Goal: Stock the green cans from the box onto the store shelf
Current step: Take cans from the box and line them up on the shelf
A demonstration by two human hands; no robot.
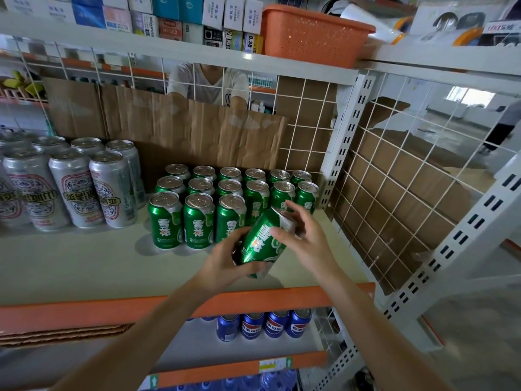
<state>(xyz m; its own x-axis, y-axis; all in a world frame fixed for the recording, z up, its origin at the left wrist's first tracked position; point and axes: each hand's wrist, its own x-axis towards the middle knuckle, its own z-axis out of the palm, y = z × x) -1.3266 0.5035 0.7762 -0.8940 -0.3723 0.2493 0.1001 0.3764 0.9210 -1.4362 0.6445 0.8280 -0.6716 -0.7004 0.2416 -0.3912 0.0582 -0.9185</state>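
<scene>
Grey shelf board (84,263) with an orange front lip runs across the view, backed by a creased cardboard sheet (183,131) that keeps stock from slipping out through the wire mesh (394,193) behind and to the right. Tall silver cans (70,187) stand at the left. Just right of them, the stocked green cans (166,221) stand upright in tight rows, labels facing you. The two far rows look full, while the near row has three cans and bare board to their right.

You hold one more green can (260,245) in the air over that bare near-right spot, tilted with its silver top leaning up and to the right. Your left hand (225,261) cups the base end, fingers curled under it and thumb lying on the label. Your right hand (307,241) takes the top end, thumb pressed on the green wall and fingers (296,211) loosely spread around the rim.

This two-handed hold probably lets you turn the can upright and bring its label to the front before you set it down as fourth in the near row. Mind the third can just beside the gap, since a knock there could topple its neighbours.

Neither the box nor its remaining cans are in view. Blue cans (265,324) sit on the shelf below.
</scene>
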